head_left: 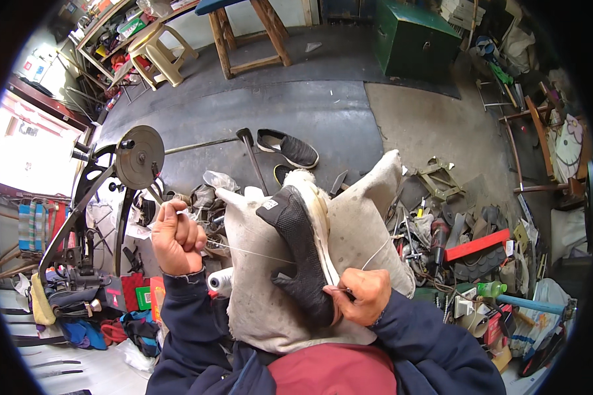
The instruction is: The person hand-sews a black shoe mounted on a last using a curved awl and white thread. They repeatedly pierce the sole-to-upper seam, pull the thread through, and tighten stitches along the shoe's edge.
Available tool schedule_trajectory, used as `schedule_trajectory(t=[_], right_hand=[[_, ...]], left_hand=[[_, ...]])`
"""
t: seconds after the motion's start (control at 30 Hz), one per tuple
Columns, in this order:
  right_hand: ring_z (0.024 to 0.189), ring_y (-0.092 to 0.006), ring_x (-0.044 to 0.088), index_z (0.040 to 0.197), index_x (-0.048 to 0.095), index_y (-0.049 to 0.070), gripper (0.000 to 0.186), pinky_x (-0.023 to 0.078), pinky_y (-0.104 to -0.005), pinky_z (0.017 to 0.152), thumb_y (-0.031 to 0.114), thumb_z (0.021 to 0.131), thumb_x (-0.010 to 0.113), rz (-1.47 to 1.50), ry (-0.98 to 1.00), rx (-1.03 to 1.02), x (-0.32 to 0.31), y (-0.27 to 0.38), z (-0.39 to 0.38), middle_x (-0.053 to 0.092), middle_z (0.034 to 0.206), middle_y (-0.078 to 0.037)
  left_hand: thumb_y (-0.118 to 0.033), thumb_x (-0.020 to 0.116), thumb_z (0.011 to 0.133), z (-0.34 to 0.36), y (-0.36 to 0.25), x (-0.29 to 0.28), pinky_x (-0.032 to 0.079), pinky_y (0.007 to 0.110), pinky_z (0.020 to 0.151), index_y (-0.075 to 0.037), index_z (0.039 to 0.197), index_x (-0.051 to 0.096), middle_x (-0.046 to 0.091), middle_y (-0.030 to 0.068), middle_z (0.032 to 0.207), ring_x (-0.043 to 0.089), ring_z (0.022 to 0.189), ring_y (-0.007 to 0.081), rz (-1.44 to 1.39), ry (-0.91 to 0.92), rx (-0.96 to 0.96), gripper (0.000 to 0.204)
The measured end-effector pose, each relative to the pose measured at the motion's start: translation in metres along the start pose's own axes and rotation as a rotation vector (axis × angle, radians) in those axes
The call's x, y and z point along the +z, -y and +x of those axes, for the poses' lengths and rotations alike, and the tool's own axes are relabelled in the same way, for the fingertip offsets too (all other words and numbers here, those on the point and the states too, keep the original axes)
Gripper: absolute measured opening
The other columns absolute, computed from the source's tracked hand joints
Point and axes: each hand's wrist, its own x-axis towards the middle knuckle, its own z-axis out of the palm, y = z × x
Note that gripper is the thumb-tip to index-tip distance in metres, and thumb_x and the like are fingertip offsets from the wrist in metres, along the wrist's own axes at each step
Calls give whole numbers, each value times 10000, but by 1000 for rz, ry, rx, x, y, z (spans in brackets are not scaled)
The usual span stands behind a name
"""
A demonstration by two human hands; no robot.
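A black mesh shoe (293,230) with a white sole (317,230) lies on its side on a pale cloth (257,309) over my lap, heel away from me. My left hand (178,238) is closed in a fist to the left of the shoe. A white thread (257,251) runs taut from it to the shoe's upper. At the sole's near end, my right hand (361,296) is closed on a thin, dark, needle-like tool, thumb against the shoe. Another stretch of thread rises beside that hand. A white thread spool (221,282) rests by my left forearm.
A hand-cranked machine with a round wheel (140,158) stands at left. Another black shoe (288,148) lies on the floor ahead, beside a metal shoe stand (247,141). Tools, scraps and a red bar (478,245) crowd the right. A green chest (415,41) and stools stand farther off.
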Motion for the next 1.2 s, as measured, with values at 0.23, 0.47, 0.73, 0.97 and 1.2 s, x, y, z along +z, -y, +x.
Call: schedule_trajectory(t=[0.23, 0.47, 0.73, 0.97, 1.2], right_hand=[[489, -310, 565, 692, 571, 51, 296, 420, -376, 451, 111, 789, 843, 3, -4, -32, 2, -2, 3, 554, 614, -112], [480, -280, 579, 704, 585, 46, 280, 433, -360, 454, 93, 792, 847, 26, -42, 15, -3, 3, -2, 575, 623, -111], [515, -288, 611, 728, 594, 54, 253, 458, -373, 479, 109, 805, 828, 31, -32, 29, -6, 2, -4, 588, 655, -107], [488, -260, 597, 724, 594, 29, 238, 446, -349, 477, 59, 820, 810, 37, -51, 62, -5, 4, -6, 594, 635, -128], [486, -261, 586, 736, 583, 29, 244, 441, -348, 481, 66, 839, 801, 21, -53, 57, -4, 2, -8, 584, 629, -133]], left_hand=[[-285, 491, 1097, -6, 28, -43, 397, 327, 432, -43, 1046, 614, 312, -41, 556, 302, 415, 97, -99, -193, -129, 276], [-312, 452, 1097, -26, -10, -108, 626, 479, 795, -61, 876, 534, 699, 155, 867, 733, 851, 338, 77, -39, -110, 345], [-414, 493, 1083, -82, -89, -206, 559, 439, 634, -137, 758, 420, 471, 32, 678, 537, 590, 206, 48, -126, -80, 434], [-415, 487, 1090, -116, -179, -246, 512, 397, 558, -145, 768, 464, 529, 24, 709, 565, 632, 186, 164, -364, 150, 421], [-411, 489, 1092, -99, -229, -171, 463, 337, 531, -137, 800, 434, 465, 25, 720, 511, 628, 169, 234, -234, 308, 405]])
